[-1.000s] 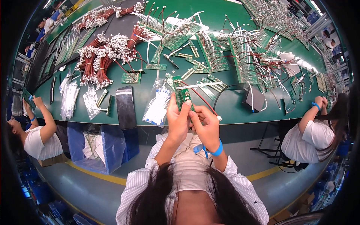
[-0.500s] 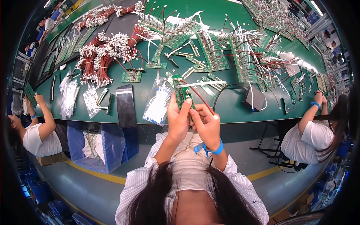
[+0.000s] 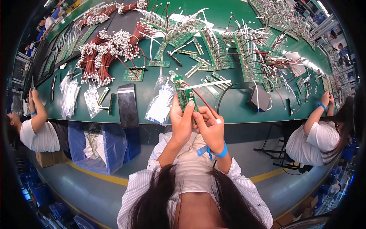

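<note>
Between my two hands, just over the table's front edge, a green circuit board (image 3: 179,84) stands tilted upward. My left hand (image 3: 180,119) is closed round its lower part, with the thumb on its face. My right hand (image 3: 209,126) is also closed, its thumb and fingers pinching the board's lower right side. A white flat cable (image 3: 209,84) sticks out to the right from the board's upper part. A red-brown wire (image 3: 203,100) runs from the board down into my right hand, and a small white connector (image 3: 218,121) shows at its fingers. My fingers hide the board's lower end.
Left of my hands lie a bag of white cables (image 3: 162,101) and a black phone (image 3: 127,105). Wire bundles (image 3: 103,63) and more boards (image 3: 217,53) cover the table (image 3: 152,120). A black box (image 3: 258,100) stands right. Two co-workers sit at either side; a lined blue bin (image 3: 114,152) stands below.
My hands and the board have hardly moved. The co-worker on the left has raised their hands closer together, and the board there now shows edge-on.
</note>
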A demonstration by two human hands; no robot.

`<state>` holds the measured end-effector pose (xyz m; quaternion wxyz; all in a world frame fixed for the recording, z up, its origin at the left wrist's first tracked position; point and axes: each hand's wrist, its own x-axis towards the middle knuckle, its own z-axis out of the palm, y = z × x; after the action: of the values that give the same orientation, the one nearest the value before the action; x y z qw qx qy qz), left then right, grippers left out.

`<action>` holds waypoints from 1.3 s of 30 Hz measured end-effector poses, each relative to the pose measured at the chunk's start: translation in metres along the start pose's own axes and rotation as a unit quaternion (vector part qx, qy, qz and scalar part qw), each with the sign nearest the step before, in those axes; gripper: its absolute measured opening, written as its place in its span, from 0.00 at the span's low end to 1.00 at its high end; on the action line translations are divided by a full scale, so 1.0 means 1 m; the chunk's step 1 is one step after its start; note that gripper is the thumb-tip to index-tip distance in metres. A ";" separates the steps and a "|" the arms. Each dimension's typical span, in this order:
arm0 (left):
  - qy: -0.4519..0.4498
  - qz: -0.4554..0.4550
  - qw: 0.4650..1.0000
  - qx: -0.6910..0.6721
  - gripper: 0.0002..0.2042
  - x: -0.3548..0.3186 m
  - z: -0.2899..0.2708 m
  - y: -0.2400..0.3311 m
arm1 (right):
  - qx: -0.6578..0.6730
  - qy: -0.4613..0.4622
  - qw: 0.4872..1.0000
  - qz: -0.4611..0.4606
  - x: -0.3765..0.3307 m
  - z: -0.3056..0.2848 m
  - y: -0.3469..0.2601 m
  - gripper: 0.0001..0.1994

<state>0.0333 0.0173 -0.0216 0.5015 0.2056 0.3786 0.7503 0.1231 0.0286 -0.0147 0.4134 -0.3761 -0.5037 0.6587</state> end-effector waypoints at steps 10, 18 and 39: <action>-0.013 0.019 0.999 0.047 0.11 0.003 -0.004 0.000 | 0.009 0.013 1.000 0.000 -0.001 0.001 -0.005 0.04; -0.036 0.009 0.996 0.077 0.10 0.006 -0.008 0.006 | -0.207 -0.050 0.973 -0.088 0.010 -0.016 -0.016 0.04; -0.133 -0.172 0.971 0.095 0.08 0.009 -0.017 0.025 | -0.305 -0.169 0.863 -0.365 0.031 -0.042 -0.063 0.19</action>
<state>0.0035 0.0140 -0.0135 0.6469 0.2824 0.4075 0.5795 0.1598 0.0817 0.0354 0.3971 -0.1554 -0.8429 0.3280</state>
